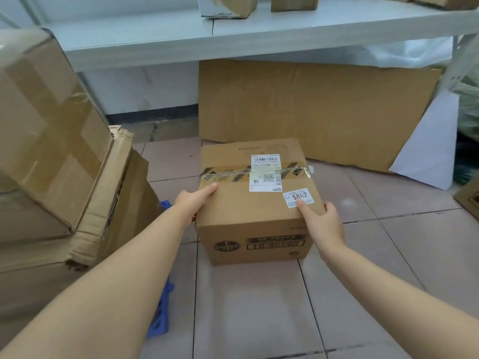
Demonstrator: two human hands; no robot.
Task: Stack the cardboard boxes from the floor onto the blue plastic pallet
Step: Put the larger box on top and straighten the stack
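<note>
A taped cardboard box (241, 203) with white shipping labels and a "5842" sticker stands on the tiled floor in the middle of the view. My left hand (193, 202) grips its left top edge, thumb lying on the lid. My right hand (322, 222) clasps its near right corner, thumb touching the sticker. The blue plastic pallet (162, 314) shows only as a strip at the lower left, partly behind my left arm. Large cardboard boxes (46, 141) are piled on it, the top one tilted.
A flattened cardboard sheet (324, 110) leans against the wall behind the box, under a white shelf (233, 37) carrying small boxes. White sheets and a dark green bundle (469, 120) sit at the right. Another carton's corner (469, 200) pokes in at the right edge. Open tiles lie in front.
</note>
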